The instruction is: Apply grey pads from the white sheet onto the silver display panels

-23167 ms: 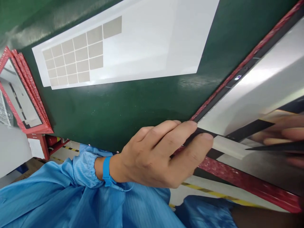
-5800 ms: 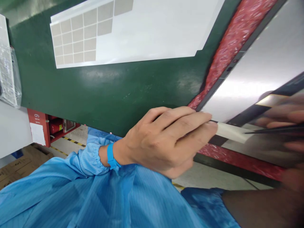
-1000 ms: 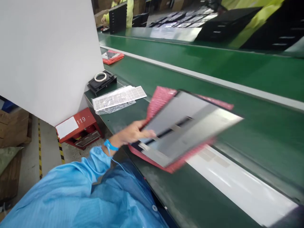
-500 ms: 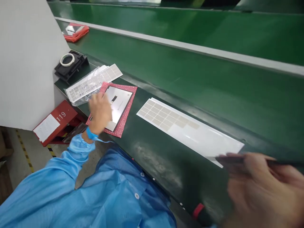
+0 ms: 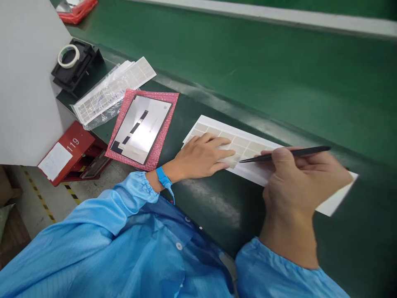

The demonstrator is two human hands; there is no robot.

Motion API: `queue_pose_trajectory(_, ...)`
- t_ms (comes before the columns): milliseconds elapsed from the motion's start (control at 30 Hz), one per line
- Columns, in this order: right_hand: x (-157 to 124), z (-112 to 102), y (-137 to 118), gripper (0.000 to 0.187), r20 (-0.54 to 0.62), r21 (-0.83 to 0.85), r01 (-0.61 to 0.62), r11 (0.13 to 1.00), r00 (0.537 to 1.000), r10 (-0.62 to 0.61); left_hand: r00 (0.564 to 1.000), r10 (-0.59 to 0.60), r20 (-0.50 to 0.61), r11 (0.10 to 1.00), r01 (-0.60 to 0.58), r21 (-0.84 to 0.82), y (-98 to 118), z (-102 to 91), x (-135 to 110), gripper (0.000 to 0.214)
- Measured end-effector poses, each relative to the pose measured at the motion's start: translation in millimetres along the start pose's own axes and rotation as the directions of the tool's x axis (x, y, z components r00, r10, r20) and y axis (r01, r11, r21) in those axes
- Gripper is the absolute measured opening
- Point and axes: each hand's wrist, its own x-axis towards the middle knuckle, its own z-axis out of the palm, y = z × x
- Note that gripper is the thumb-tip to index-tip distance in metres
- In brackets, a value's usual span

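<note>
A long white sheet of grey rectangular stickers [image 5: 245, 142] lies on the green bench in front of me. Across its left part my left hand [image 5: 203, 155] rests flat, fingers spread. My right hand [image 5: 297, 178] is closed around black tweezers [image 5: 305, 151], whose tips touch or hover just over the sheet's lower edge near my left fingertips. Left of the sheet a flat display panel [image 5: 149, 124] with a silvery back and a dark strip rests on a pink bubble-wrap bag [image 5: 166, 140]. My right palm hides part of the sheet.
More sticker sheets in clear plastic [image 5: 114, 93] lie behind the panel. A roll of tape [image 5: 68, 56] sits on a black fixture [image 5: 77, 74] at the far left. Below hangs a red box marked 119 [image 5: 72, 145]. A red-wrapped item [image 5: 77, 12] lies farther back.
My left hand has moved from the panel rightward onto the sticker sheet. My right hand has come in leftward over the sheet with the tweezers. The view has shifted slightly.
</note>
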Motion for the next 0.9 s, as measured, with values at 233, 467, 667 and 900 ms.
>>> queue_pose_trajectory(233, 0, -2, -6, 0.028, -0.009, -0.049, 0.05, 0.998, 0.999, -0.05, 0.999, -0.016, 0.043, 0.998, 0.018, -0.057, 4, -9.2, 2, 0.041)
queue_pose_trajectory(467, -4, 5, -17, 0.023, -0.047, -0.076, 0.056, 0.996, 0.997, -0.06, 0.998, -0.014, 0.054, 0.999, 0.017, -0.047, 7, -10.5, 2, 0.042)
queue_pose_trajectory(667, -2, 6, -16, 0.025, -0.049, -0.06, 0.05, 0.997, 0.997, -0.053, 0.999, -0.01, 0.041, 0.999, 0.012, -0.034, 7, -8.8, 3, 0.042)
queue_pose_trajectory(900, -1, 7, -14, 0.03, -0.074, -0.055, 0.044, 0.997, 0.996, -0.048, 0.997, -0.02, 0.073, 0.999, 0.023, -0.036, 7, -10.6, 4, 0.043)
